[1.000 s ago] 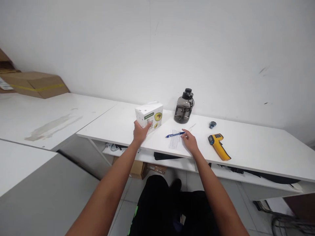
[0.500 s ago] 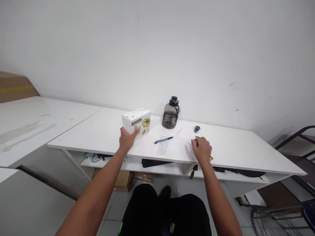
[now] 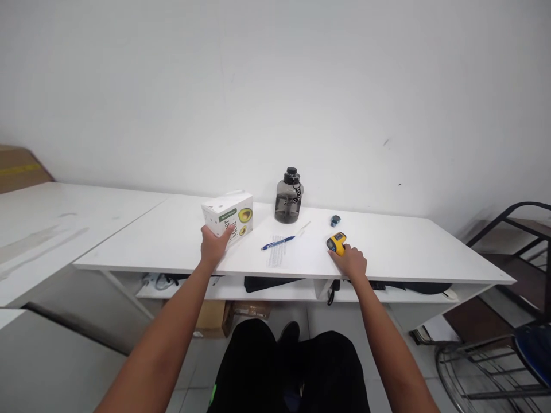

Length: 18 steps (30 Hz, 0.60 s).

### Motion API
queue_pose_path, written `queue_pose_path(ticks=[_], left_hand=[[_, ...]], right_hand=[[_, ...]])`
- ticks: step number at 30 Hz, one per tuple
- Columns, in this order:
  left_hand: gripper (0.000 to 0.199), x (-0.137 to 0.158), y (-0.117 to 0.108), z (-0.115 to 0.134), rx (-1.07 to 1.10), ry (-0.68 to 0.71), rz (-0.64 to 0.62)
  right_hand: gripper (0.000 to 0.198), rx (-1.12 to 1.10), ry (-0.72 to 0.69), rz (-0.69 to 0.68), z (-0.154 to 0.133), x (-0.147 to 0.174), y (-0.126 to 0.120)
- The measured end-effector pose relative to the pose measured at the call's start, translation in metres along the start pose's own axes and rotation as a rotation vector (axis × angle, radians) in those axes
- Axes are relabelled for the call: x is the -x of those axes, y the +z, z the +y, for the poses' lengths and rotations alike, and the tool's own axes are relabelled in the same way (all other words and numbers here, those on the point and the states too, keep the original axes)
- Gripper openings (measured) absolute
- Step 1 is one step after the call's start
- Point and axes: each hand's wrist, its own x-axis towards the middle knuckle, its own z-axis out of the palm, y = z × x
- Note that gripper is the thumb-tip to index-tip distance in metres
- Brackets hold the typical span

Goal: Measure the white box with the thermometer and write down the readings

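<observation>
The right hand (image 3: 353, 261) has left the pen (image 3: 278, 242) and now grips the yellow infrared thermometer (image 3: 336, 242); the left hand (image 3: 214, 244) still clasps the white avocado-print box (image 3: 228, 214) on the desk (image 3: 172, 241).

White desk (image 3: 408, 252) (shelf beneath), bare wall (image 3: 344, 86)

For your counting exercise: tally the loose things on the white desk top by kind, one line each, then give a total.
Carton box, under the left hand: 1
Water bottle: 1
Pen: 1
Printed paper: 1
Yellow infrared thermometer, at the right hand: 1
Small blue object: 1
Total: 6
</observation>
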Motion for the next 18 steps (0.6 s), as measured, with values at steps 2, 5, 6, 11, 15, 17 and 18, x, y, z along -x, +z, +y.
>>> queue_pose_path(ticks=[2,5,6,11,15,17,18], left_hand=[[0.071,0.001,-0.001,0.003,0.002,-0.040,0.006],[0.072,0.004,-0.002,0.008,0.012,-0.066,0.002],[0.072,0.005,-0.003,0.010,0.012,-0.067,-0.002],[0.069,0.006,-0.003,0.012,0.013,-0.062,0.011],[0.071,0.008,-0.005,0.013,0.009,-0.067,-0.002],[0.072,0.010,-0.006,0.014,0.010,-0.069,-0.015],[0.072,0.011,-0.006,0.015,0.015,-0.068,-0.015]], right_hand=[[0.068,-0.009,-0.053,0.011,0.003,0.002,0.000],[0.067,-0.040,-0.116,0.003,0.008,0.004,0.000],[0.067,-0.052,-0.125,-0.006,0.009,0.004,0.000],[0.067,-0.142,-0.131,-0.004,0.014,0.004,0.000],[0.068,-0.284,-0.054,0.034,0.020,0.008,0.000],[0.070,-0.348,-0.012,0.075,0.024,0.010,0.000],[0.072,-0.379,0.008,0.094,0.026,0.010,0.001]])
